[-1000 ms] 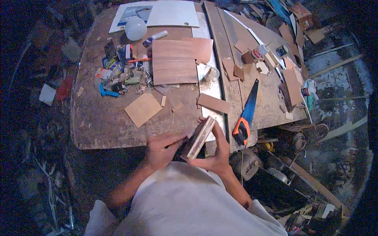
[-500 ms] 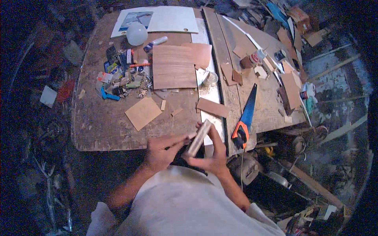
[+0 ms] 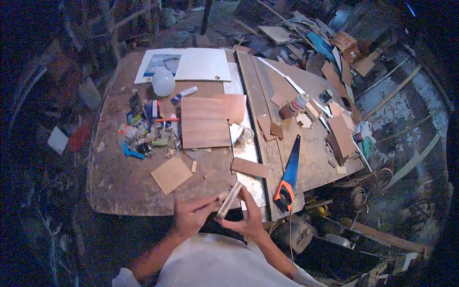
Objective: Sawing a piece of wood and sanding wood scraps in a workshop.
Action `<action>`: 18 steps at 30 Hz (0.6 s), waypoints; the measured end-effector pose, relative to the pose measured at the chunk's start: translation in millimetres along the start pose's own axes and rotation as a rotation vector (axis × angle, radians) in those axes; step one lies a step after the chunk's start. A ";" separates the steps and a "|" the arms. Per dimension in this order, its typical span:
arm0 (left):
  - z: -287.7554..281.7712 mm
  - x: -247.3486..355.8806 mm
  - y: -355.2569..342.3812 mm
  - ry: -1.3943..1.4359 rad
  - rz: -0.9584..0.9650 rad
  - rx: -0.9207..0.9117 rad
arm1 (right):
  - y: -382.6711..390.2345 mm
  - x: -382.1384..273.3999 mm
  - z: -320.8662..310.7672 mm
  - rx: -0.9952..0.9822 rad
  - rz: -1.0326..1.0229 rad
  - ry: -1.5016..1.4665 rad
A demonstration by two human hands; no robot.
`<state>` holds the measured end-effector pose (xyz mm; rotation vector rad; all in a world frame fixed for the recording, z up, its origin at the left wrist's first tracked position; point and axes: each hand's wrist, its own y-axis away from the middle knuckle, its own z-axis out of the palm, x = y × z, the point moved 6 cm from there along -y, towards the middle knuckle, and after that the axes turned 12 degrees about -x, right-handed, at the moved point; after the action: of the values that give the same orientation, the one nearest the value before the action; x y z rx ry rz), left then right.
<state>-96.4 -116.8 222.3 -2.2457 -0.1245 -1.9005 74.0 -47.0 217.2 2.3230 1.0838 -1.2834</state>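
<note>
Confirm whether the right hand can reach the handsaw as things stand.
Probably, once freed: the right hand is gripping a wooden piece, but the handsaw lies close on its right, handle end nearer, with nothing seen covering it.

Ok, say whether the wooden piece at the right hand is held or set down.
Held: the right hand grips the wooden piece by opposite ends.

The worn wooden table [image 3: 123, 187] was strewn at the left with a heap of small oddments [image 3: 154, 136], and a tan square sheet [image 3: 171, 175] was laid nearer its front edge. Its right part was occupied by an orange-handled saw [image 3: 292, 165].
</note>
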 end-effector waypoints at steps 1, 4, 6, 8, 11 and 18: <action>-1.1 -0.3 -0.5 -0.002 0.012 0.008 | 0.2 -2.8 0.5 -0.008 -0.008 -0.034; 3.0 -1.2 -0.7 -0.121 -0.004 -0.087 | -3.3 -15.8 -7.1 0.011 -0.074 -0.043; 3.3 1.6 2.7 -0.077 0.003 -0.097 | -0.9 -13.7 -5.5 0.019 -0.084 -0.039; 2.6 -11.4 4.3 -0.013 -0.103 -0.064 | -0.9 -2.3 0.0 -0.027 0.014 -0.034; 3.2 -12.0 0.9 -0.086 -0.058 -0.057 | -5.5 -18.2 -7.3 -0.020 -0.044 -0.024; 2.6 -1.3 -1.0 -0.022 -0.104 -0.111 | -1.1 -17.0 -7.9 -0.014 -0.048 -0.032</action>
<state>-94.3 -115.2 220.7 -2.3765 -0.1443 -1.9809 72.5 -50.1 235.7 2.2715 1.1417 -1.3214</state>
